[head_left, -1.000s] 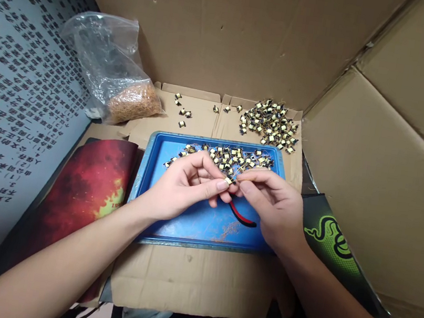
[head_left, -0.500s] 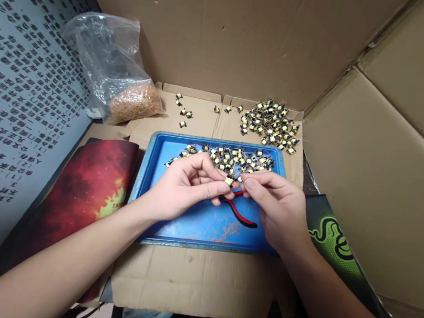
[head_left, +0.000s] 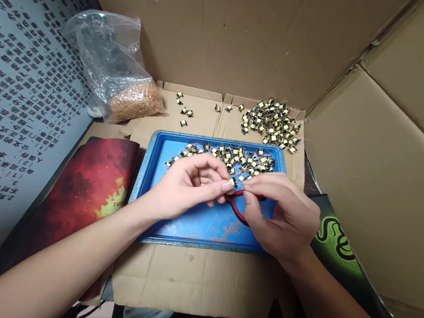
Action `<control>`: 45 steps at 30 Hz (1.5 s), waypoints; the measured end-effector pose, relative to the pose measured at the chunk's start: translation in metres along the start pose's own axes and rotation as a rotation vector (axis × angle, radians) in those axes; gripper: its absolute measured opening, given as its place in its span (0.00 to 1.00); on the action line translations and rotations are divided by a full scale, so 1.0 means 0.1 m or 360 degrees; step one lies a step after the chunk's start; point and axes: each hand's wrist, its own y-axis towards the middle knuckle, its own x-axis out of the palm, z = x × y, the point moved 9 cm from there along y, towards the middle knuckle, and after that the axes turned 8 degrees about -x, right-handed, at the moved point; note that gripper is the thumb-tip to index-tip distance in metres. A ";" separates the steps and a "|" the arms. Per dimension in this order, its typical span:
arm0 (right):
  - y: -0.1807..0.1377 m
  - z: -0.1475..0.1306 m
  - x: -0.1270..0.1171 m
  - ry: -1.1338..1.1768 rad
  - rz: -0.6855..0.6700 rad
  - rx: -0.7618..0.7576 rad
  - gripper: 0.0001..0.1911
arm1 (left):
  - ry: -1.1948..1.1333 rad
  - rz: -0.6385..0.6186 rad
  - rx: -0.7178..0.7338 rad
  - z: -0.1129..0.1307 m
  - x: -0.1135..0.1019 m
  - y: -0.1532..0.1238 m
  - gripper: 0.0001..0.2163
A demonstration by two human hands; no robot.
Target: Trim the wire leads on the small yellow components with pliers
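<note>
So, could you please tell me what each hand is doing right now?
Left hand: closed, pinching a small yellow-and-black part between thumb and finger.
Right hand: fingertips near that part; whether they grip a wire cannot be told.

The held component (head_left: 232, 182) is coloured yellow and black, the tray (head_left: 185, 229) blue, the mat (head_left: 85, 177) at its nine o'clock mottled red, the three-o'clock pad (head_left: 337, 241) patterned black-and-green.

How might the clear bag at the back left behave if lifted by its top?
The bag would probably fold and sag, as it looks crumpled and see-through. Its weight likely hangs low, since the orange strands bunch at its lower end. It seems unlikely to roll, lying slumped.
</note>
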 end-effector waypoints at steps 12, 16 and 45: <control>-0.38 0.57 0.33 0.1109 -0.0130 0.1274 0.03 | -0.0077 -0.0045 -0.0083 -0.01 0.02 -0.01 0.09; -0.36 0.52 0.38 0.1067 -0.0177 0.1274 0.06 | -0.0072 -0.0022 -0.0060 -0.01 0.00 0.00 0.09; -0.29 0.52 0.39 0.0865 -0.0378 0.1159 0.07 | 0.0089 0.0000 -0.0102 0.00 -0.02 0.00 0.10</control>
